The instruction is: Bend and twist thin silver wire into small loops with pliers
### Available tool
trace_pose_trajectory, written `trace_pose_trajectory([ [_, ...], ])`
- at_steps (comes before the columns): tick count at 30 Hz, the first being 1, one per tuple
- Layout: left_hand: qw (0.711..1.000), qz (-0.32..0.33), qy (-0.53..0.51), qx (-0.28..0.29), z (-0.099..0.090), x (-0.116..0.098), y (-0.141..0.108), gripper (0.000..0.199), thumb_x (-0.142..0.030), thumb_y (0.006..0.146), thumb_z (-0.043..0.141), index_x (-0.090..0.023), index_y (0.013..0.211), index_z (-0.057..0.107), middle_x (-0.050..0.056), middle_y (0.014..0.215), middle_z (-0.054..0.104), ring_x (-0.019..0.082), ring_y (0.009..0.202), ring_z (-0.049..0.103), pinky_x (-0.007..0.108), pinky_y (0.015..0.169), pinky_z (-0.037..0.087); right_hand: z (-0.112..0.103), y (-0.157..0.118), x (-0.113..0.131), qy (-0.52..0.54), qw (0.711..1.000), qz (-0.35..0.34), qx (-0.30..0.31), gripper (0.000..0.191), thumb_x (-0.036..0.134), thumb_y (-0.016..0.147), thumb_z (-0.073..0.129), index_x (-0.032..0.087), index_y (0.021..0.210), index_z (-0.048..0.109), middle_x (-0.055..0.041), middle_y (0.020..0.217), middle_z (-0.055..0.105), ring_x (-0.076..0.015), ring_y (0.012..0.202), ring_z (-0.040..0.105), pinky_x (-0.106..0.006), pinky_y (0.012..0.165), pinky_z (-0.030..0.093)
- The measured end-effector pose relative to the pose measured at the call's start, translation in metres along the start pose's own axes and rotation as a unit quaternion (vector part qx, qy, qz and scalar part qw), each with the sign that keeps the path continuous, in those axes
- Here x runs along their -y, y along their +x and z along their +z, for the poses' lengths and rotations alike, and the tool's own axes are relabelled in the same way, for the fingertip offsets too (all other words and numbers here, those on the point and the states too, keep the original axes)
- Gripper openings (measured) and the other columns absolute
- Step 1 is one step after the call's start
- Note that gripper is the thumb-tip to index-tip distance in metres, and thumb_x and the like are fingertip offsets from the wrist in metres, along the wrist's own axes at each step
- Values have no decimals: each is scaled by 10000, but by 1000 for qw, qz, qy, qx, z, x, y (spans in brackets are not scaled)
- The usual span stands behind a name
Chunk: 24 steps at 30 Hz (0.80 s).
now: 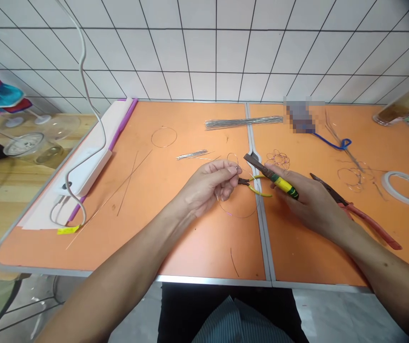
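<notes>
Hands both closed: left hand (pixel 207 186) pinching a thin copper wire loop (pixel 239 217), right hand (pixel 307 205) gripping a yellow-and-black-handled steel tool (pixel 283 183). Orange metal-edged table (pixel 190 247), white grid-tiled wall (pixel 214 52) behind.

**Head-worn camera, looking forward and down!**

There it was, riding on the person's head, facing forward and down, close over the left hand (pixel 207 186) and right hand (pixel 313 207), with the orange bench (pixel 204 252) below and the tiled wall (pixel 214 52) beyond.
</notes>
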<state>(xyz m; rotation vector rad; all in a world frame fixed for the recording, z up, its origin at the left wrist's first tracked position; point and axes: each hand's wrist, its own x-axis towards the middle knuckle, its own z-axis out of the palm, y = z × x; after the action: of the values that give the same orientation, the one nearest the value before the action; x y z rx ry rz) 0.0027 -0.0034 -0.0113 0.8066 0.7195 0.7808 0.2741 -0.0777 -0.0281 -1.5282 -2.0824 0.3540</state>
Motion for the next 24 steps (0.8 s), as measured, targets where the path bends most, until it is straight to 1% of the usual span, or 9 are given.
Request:
trace_pose_trajectory([
  [3,1000,-5,-10,-3,-1,1,1,134,-223,908,864,-130,849,788,5,689,683,55,485,535,177,450,367,-3,3,5,46,997,55,-2,471,286,1096,619,295,1556,720,-77,1514,800,-351,1398,767,-565,1162,622],
  [6,1000,-18,-17,-5,-1,1,2,152,-239,890,883,-130,853,784,1,675,675,57,480,531,180,448,362,-9,6,7,127,983,124,35,251,408,1058,687,260,1210,821,-77,1073,869,-324,1019,828,-482,904,664],
  [7,1000,-20,-16,-7,-2,1,2,162,-246,880,892,-131,855,780,-2,672,674,58,479,532,181,447,360,-12,7,7,172,972,145,61,241,464,1047,714,250,1100,812,-67,948,835,-295,891,799,-435,799,644],
  [9,1000,-21,-13,-10,-3,1,3,182,-260,863,905,-135,861,773,-7,668,672,57,471,529,182,437,340,-16,8,8,278,936,180,122,344,578,1028,758,236,1018,786,-61,855,780,-251,765,731,-375,676,582],
  [12,1000,-3,5,-20,-4,2,3,203,-290,856,914,-144,877,775,-20,670,671,52,458,521,181,429,328,-20,6,8,378,886,207,174,435,661,1018,776,228,1050,788,-88,918,784,-248,799,717,-376,689,572],
  [16,994,65,59,-66,-4,3,3,175,-287,890,877,-154,855,769,-30,661,669,46,449,504,188,444,358,-24,3,12,414,858,205,226,432,636,1053,751,217,1153,795,-125,1078,800,-267,941,739,-404,807,601],
  [19,985,108,89,-102,-4,3,3,181,-272,909,843,-171,804,735,-31,667,668,47,453,491,200,444,355,-26,0,15,447,830,199,268,417,605,1054,764,210,1183,800,-146,1119,806,-282,975,751,-414,829,607],
  [22,977,133,112,-125,-2,2,2,167,-283,923,826,-185,822,736,-34,673,667,57,463,496,213,452,360,-25,-2,17,453,821,206,280,388,591,1055,772,225,1178,819,-143,1122,824,-285,994,760,-411,840,608],
  [24,968,152,137,-144,-1,0,1,128,-274,933,809,-188,857,753,-37,668,664,65,469,503,221,460,366,-23,-3,18,436,829,200,286,389,601,1068,752,232,1171,820,-131,1099,824,-286,1012,760,-410,857,605],
])
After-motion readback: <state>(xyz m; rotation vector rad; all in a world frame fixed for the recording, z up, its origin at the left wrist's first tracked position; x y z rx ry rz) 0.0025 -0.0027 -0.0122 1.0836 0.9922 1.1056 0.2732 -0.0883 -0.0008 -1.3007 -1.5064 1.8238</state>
